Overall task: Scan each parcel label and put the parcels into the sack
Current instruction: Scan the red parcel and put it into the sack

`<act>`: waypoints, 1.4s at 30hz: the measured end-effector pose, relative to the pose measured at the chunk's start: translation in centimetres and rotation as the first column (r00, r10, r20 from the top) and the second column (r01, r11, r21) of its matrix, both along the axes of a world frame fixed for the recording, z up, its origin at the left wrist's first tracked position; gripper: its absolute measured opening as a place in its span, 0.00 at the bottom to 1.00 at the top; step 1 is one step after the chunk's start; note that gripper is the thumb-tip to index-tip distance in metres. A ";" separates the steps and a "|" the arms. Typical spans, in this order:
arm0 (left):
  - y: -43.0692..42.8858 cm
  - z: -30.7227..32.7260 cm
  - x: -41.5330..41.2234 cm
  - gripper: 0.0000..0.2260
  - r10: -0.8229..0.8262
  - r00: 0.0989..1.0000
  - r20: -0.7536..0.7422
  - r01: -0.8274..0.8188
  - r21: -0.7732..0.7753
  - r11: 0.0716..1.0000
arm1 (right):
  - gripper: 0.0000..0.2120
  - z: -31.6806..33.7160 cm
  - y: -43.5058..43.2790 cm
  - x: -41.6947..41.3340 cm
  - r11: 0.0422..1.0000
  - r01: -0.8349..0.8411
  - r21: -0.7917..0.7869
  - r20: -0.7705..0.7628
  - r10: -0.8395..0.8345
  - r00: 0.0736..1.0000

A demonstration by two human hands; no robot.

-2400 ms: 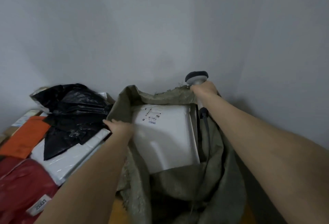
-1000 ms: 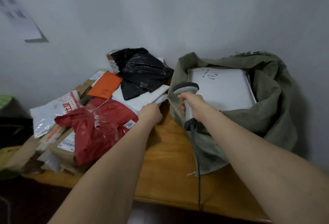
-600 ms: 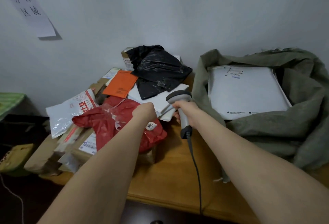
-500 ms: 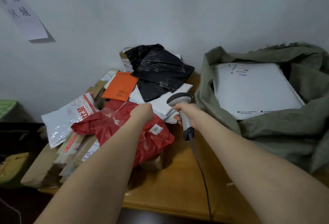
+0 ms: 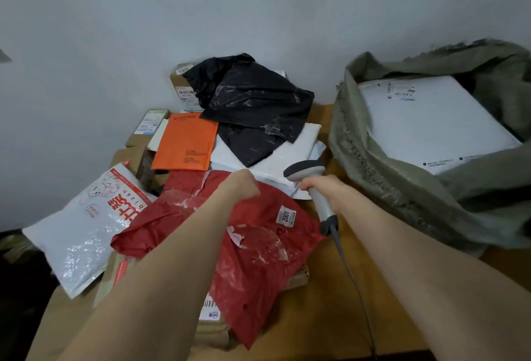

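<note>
Left of the sack (image 5: 373, 177), my left hand (image 5: 241, 185) clutches the red parcel (image 5: 258, 260), right hand (image 5: 324, 191) gripping the scanner (image 5: 304, 171); crumpled film may hide its label (image 5: 286, 215).

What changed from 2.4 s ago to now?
The left hand left the sack, moved left and now grips the red parcel, which has been tugged nearer. The right hand, holding the scanner, came off the sack rim towards that parcel. The white parcel stays in the sack.
</note>
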State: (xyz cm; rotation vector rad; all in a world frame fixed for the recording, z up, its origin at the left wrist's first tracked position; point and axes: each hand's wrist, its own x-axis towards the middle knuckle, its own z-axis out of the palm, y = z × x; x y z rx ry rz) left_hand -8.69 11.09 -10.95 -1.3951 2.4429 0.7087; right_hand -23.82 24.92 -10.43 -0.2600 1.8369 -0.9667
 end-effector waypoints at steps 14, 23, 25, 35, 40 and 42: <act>-5.1 -2.6 14.0 0.47 0.528 0.827 0.191 -0.509 -0.143 0.849 | 0.24 -2.7 -3.3 4.6 0.984 -0.175 -0.045 -0.071 0.172 0.983; -3.8 -1.2 19.3 0.31 0.783 0.614 0.103 -0.774 -0.116 0.623 | 0.23 -2.7 -5.0 5.7 0.984 -0.179 0.016 -0.204 0.178 0.963; -6.4 -4.2 21.3 0.29 0.790 0.608 0.082 -0.788 -0.055 0.613 | 0.21 -2.4 -5.8 6.1 0.978 -0.205 -0.028 -0.175 0.197 0.965; -4.0 2.1 20.2 0.18 0.753 0.648 -0.112 -0.761 -0.072 0.644 | 0.09 -0.4 -8.7 7.9 0.935 -0.338 -0.108 -0.036 0.336 0.941; -5.1 3.8 19.9 0.10 0.824 0.455 -0.337 -0.859 0.078 0.506 | 0.05 0.1 -8.9 7.7 0.941 -0.315 -0.121 -0.002 0.317 0.949; -5.1 4.5 19.7 0.12 0.849 0.355 -0.391 -0.873 0.186 0.451 | 0.04 0.4 -8.9 7.7 0.933 -0.337 -0.125 -0.013 0.338 0.941</act>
